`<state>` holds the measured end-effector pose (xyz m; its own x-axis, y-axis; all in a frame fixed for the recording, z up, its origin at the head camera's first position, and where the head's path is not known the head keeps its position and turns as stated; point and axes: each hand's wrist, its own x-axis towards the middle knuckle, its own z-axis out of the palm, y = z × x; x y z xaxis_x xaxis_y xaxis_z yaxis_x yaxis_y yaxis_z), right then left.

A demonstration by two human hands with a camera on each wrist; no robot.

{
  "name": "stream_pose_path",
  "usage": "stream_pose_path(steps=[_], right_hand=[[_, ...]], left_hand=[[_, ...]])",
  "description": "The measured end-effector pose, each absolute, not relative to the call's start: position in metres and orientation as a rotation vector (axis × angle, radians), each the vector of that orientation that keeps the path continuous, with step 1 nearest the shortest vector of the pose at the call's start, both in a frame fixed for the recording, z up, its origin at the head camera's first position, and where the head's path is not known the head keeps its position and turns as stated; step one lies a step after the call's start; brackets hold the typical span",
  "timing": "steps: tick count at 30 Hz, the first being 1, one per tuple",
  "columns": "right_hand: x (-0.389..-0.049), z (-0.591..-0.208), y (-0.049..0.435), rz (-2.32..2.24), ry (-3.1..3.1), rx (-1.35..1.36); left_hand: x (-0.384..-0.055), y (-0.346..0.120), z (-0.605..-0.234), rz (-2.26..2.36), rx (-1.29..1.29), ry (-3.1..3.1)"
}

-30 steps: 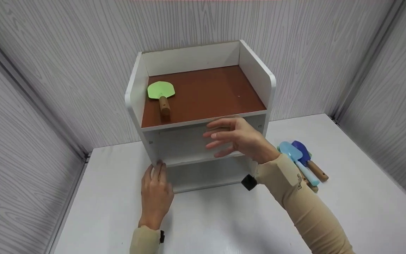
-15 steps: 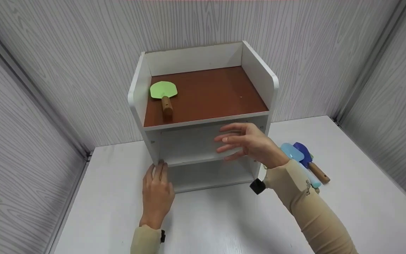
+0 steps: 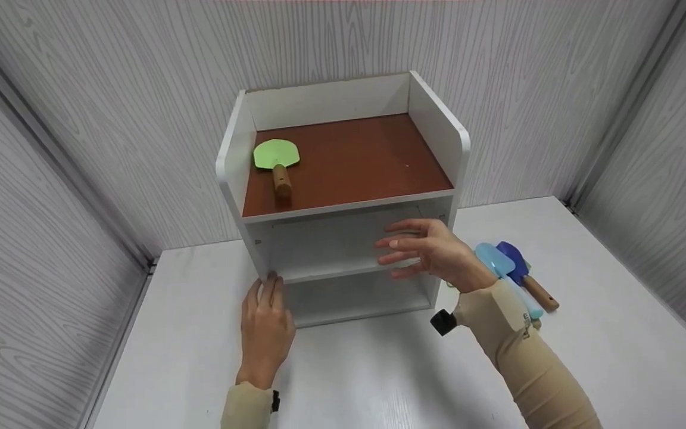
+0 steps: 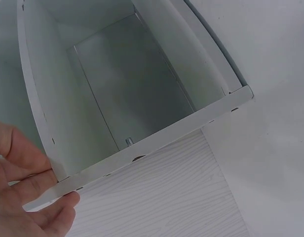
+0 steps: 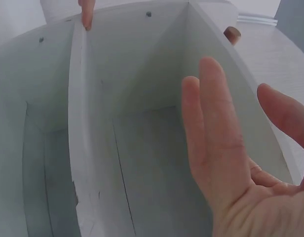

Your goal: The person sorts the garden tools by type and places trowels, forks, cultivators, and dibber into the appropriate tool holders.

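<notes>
pinching one shelf unit (image 3: 438, 134) by left panel (image 4: 152, 141) with left hand (image 3: 267, 333); holding right hand (image 3: 441, 253) wide before two compartments (image 3: 319, 244). counting one green trowel (image 3: 277, 159) on brown top (image 3: 355, 158); on table (image 3: 367, 381), one light-blue trowel (image 3: 497, 262), one dark-blue trowel (image 3: 518, 267), count beneath unclear.

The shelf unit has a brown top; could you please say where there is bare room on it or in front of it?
Bare room: the brown top between the green trowel and the right side panel; the white table in front of the unit, between the left hand and the right sleeve. Crowded: the table right of the unit, where trowels lie overlapping.
</notes>
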<state>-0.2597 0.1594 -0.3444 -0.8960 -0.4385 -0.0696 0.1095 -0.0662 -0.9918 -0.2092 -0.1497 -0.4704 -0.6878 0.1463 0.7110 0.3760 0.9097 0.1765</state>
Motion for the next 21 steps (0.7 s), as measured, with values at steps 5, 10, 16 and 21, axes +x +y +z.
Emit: stream_pose_path(steps=[5, 10, 16, 21], right_hand=[[-0.26, -0.349, 0.168, -2.024, 1.847, -0.325], [-0.262, -0.354, 0.172, -2.033, 1.842, -0.298], [-0.265, -0.364, 0.178, -2.013, 1.847, -0.274], [-0.266, -0.37, 0.187, -2.014, 1.857, -0.257]], left_hand=[[-0.21, -0.147, -0.471, -0.416, -0.366, -2.313], [-0.21, -0.149, -0.47, -0.411, -0.359, -2.319], [-0.21, -0.15, -0.471, -0.395, -0.343, -2.312], [-0.21, -0.148, -0.471, -0.385, -0.352, -2.31]])
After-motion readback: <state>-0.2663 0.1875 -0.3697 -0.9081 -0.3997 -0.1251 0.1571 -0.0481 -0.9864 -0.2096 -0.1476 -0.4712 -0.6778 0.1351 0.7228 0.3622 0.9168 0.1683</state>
